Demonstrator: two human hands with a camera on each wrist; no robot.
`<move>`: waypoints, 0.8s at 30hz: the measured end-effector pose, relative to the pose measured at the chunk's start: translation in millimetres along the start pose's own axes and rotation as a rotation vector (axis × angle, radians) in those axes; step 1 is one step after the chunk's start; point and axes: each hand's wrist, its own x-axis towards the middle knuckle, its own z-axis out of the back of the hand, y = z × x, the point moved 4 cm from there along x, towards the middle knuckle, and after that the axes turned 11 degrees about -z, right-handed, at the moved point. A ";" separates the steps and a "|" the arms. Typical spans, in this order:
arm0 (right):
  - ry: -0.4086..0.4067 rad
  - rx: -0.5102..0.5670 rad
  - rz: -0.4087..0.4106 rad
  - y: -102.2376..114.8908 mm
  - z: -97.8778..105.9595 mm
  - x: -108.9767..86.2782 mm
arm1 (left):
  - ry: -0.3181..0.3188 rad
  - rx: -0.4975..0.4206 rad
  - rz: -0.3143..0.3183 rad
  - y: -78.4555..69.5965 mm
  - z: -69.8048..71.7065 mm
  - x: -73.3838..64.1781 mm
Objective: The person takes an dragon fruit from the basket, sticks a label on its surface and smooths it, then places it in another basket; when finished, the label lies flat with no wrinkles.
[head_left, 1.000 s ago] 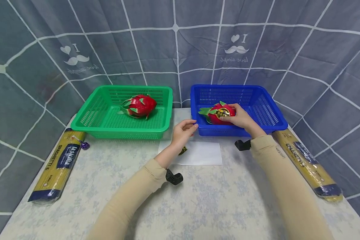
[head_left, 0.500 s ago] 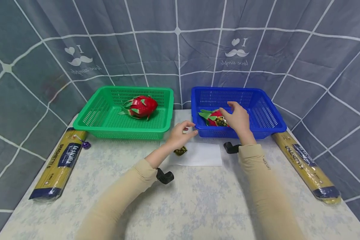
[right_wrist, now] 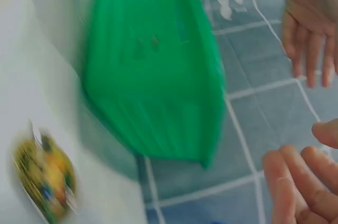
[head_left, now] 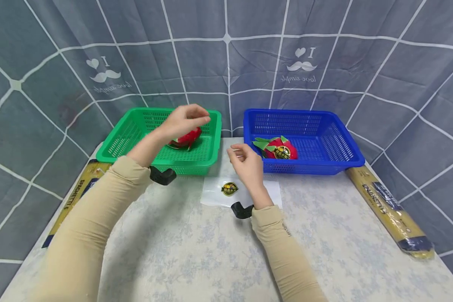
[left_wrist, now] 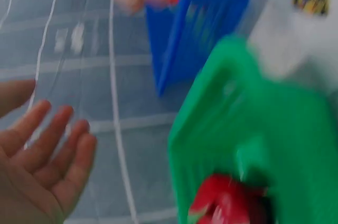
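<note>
My left hand (head_left: pixel 183 121) hovers over the green basket (head_left: pixel 214 144), fingers slightly bent with nothing between them. It partly covers a red dragon fruit (head_left: pixel 191 136) lying in that basket. My right hand (head_left: pixel 249 165), fingers loosely curled and holding nothing, is just left of the front corner of the blue basket (head_left: pixel 305 167). Inside the blue basket lies a second dragon fruit (head_left: pixel 292 152) with green leaf tips, bearing a black-and-gold sticker (head_left: pixel 282 152). Below my right hand is a white sheet (head_left: pixel 211 195) with a similar black-and-gold sticker (head_left: pixel 230 189).
Yellow spaghetti packs lie along both sides: the left pack (head_left: pixel 73 197) is partly hidden by my sleeve, the right pack (head_left: pixel 392 209) lies beyond the blue basket. A grey grid-patterned curtain (head_left: pixel 196 54) hangs close behind the baskets.
My right hand has let go of the dragon fruit in the blue basket and moved left out of it. My left hand has moved from between the baskets up and left over the green one.
</note>
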 end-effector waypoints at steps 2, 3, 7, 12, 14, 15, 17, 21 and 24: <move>0.069 0.027 -0.055 -5.2 -14.4 -4.0 | -0.052 -0.046 0.026 6.2 19.6 4.6; 0.101 0.043 -0.083 -8.7 -20.7 -5.3 | -0.086 -0.058 0.031 10.1 28.1 6.5; 0.200 0.155 -0.162 -20.9 -36.9 -10.1 | -0.225 -0.081 0.066 30.3 51.0 9.8; 0.247 0.320 -0.185 -32.9 -48.3 -11.4 | -0.290 -0.086 0.118 61.0 56.3 8.4; 0.252 0.352 -0.191 -35.9 -51.7 -11.0 | -0.284 -0.081 0.144 74.0 54.1 7.3; 0.249 0.357 -0.195 -37.1 -53.1 -11.0 | -0.279 -0.077 0.159 80.5 52.6 6.6; 0.246 0.360 -0.209 -39.0 -55.6 -10.9 | -0.271 -0.075 0.187 91.8 49.2 4.6; 0.233 0.367 -0.227 -41.0 -57.8 -10.1 | -0.257 -0.087 0.222 107.6 42.2 1.4; 0.227 0.371 -0.237 -41.9 -58.1 -9.2 | -0.246 -0.093 0.233 114.7 37.8 0.2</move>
